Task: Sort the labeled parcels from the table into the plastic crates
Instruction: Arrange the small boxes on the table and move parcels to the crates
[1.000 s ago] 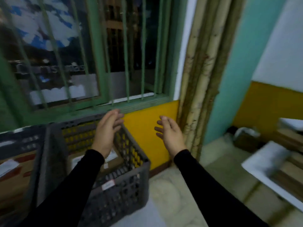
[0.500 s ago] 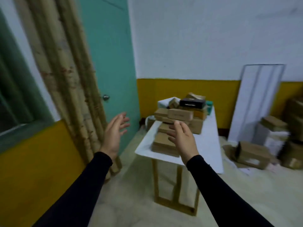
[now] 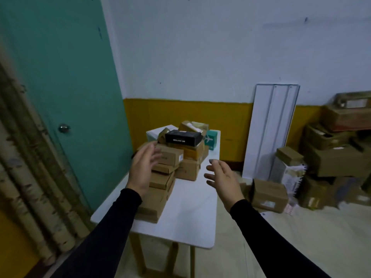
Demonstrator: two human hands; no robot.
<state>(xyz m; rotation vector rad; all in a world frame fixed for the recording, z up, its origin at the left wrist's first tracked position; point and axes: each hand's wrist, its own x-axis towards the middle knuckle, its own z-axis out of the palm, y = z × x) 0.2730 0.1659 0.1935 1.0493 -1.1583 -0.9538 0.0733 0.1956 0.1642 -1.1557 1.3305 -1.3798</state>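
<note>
Head camera looks down on a white table (image 3: 186,213) that carries a heap of parcels (image 3: 170,163), mostly brown cardboard boxes stacked along its left and far side. On top of the heap lies a black box (image 3: 183,137), with a white box (image 3: 155,132) behind it to the left and a teal box (image 3: 210,139) behind it to the right. Both arms reach forward in black sleeves (image 3: 112,231). On the left hand (image 3: 143,168) the grip is wide and holds nothing: its fingers are spread and relaxed, raised in front of the left part of the heap, and the frame does not show whether they touch a box. On the right hand (image 3: 221,177) the grip is also wide and holds nothing, palm turned inward, over the bare right part of the table and apart from the parcels. No plastic crate shows in this view. A teal door (image 3: 66,81) with a round metal knob (image 3: 63,128) stands to the left of the table, with a patterned curtain (image 3: 26,177) further left. A white panel (image 3: 271,129) leans against the back wall, and more cardboard boxes (image 3: 337,155) are piled on the floor at the right.
</note>
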